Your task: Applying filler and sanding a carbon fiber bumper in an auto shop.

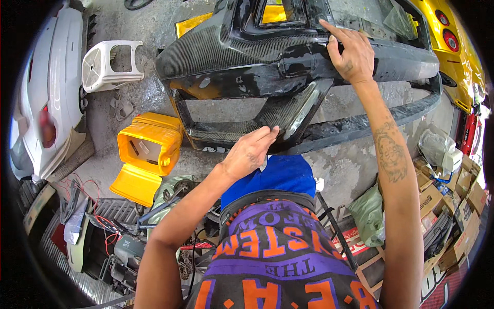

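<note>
concrete floor [355,170], black bumper [257,56] — left hand [250,153] lower edge, right hand [352,54] on top

Yellow duct [149,149], white vent piece [108,64], cardboard boxes [463,206], white car [46,92].

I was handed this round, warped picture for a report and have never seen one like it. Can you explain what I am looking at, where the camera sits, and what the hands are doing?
The camera is worn on a person's head and looks down, so the view is theirs; the wide lens bends straight edges near the rim. The two bare arms coming from below are the person's own. In front of them is a black carbon-fibre car bumper, glossy and scuffed. The left hand rests on its lower edge, with what seems a small pale piece under the fingers. The right hand is laid flat on the upper part. Around it on the concrete floor lie a yellow moulded part, a white vented part, a white bumper, cardboard boxes and a yellow car.
</note>
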Demonstrator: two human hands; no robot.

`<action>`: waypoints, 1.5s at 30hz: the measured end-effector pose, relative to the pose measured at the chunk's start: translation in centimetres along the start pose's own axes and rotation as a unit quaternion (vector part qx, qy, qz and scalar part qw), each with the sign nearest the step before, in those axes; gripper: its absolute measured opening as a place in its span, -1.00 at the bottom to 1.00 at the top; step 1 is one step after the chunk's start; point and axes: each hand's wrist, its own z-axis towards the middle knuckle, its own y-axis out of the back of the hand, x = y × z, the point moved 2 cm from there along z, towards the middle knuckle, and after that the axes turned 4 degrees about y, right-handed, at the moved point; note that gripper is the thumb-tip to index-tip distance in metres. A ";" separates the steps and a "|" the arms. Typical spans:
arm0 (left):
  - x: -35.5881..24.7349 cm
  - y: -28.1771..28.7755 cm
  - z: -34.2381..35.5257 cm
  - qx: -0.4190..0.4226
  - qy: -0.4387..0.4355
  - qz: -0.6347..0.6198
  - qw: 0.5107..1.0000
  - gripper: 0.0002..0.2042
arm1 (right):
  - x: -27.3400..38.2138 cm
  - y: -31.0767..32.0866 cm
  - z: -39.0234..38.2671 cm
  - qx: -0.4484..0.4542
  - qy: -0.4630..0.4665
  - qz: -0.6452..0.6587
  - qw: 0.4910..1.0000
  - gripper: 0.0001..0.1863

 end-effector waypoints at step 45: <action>-1.8 -1.7 -0.8 -0.099 0.087 0.006 0.991 -0.67 | 0.1 0.3 0.2 0.009 -0.008 0.018 1.000 -0.58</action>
